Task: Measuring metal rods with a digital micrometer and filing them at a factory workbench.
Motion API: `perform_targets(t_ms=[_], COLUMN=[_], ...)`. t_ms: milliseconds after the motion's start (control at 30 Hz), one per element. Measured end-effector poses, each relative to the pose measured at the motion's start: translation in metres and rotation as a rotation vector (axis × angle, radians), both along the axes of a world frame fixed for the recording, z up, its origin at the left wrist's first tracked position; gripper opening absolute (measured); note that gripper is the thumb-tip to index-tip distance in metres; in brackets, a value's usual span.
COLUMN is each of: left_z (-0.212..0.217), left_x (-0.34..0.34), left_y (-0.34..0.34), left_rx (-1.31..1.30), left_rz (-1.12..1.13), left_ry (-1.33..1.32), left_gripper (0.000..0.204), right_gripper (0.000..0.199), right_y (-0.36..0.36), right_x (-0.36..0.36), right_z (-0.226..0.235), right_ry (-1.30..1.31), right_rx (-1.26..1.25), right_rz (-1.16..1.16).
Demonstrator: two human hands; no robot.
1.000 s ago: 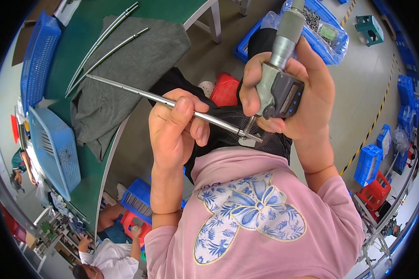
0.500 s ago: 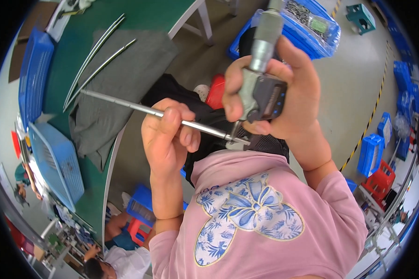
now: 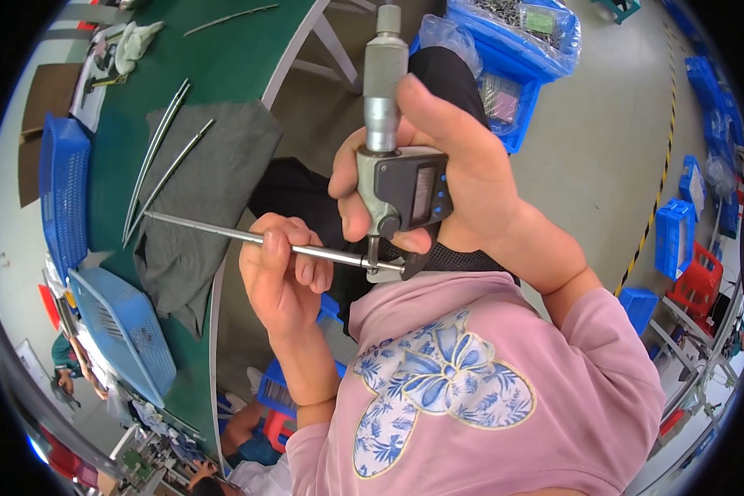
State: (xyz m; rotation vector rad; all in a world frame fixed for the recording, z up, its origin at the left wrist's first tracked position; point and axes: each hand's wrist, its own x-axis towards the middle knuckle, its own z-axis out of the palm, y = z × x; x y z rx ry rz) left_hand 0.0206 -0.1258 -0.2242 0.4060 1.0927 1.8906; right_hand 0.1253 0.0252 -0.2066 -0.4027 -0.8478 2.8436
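Note:
Pinched in the fingers of my left hand [image 3: 283, 264] is a slim, shiny metal rod [image 3: 223, 230]. Its near end lies in the jaw of a digital micrometer [image 3: 386, 178], by the spindle; whether the spindle touches it I cannot tell. My right hand [image 3: 463, 178] is closed around the micrometer's frame, thumb up beside the thimble and fingers wrapped over the front. The small display faces right, with blue buttons beside it. On the green table, several similar metal rods [image 3: 172, 167] lie across a dark grey cloth [image 3: 211, 153], left of my hands.
Two blue plastic baskets [image 3: 64, 194] stand along the green table's [image 3: 215, 62] far left side. A blue crate [image 3: 517, 83] with bagged small metal parts sits beyond my right hand. More blue bins [image 3: 674, 238] and a red stool [image 3: 696, 277] are at the right. Another person's arm shows at the lower left.
The micrometer and my right hand have shifted left in view and stand more upright. The rod's end stays in the jaw, in my left hand's pinch. The whole view has turned somewhat.

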Motion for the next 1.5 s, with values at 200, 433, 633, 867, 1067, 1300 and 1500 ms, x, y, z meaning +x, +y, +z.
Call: perform_targets(t_ms=[200, 433, 633, 867, 1067, 1300, 1500], left_z=[0.0008, 0.0002, -0.0007, 0.0018, 0.0002, -0.0007, 0.0], left_x=[-0.0009, 0.0015, 0.0027, 0.0017, 0.0018, 0.0017, 0.0019], left_y=[0.0007, 0.0017, -0.0001, 0.0, 0.002, 0.0015, 0.0001], left_rx=[0.019, 0.013, -0.011, -0.012, -0.002, 0.007, -0.002], left_rz=[-0.015, -0.026, 0.02, 0.004, 0.001, -0.022, -0.001], left_ry=[0.014, 0.007, 0.01, 0.01, 0.0, -0.014, 0.006], left_gripper=[0.025, 0.025, 0.023, 0.023, 0.023, 0.023, 0.023], right_gripper=[0.066, 0.065, 0.056, 0.059, 0.065, 0.067, 0.06], right_y=[-0.0035, -0.0001, -0.0031, -0.0037, 0.0, 0.0003, -0.0023], right_x=[0.0009, 0.0032, 0.0019, 0.0028, 0.0043, 0.0034, 0.0012], right_z=[0.001, -0.0014, -0.0025, -0.0012, 0.0012, -0.0026, -0.0012], right_ry=[0.006, -0.012, -0.001, -0.004, -0.013, -0.021, -0.021], right_rx=[-0.104, -0.002, -0.083, -0.072, -0.081, -0.027, -0.103], right_rz=[-0.086, -0.073, -0.062, -0.067, -0.104, -0.063, -0.05])
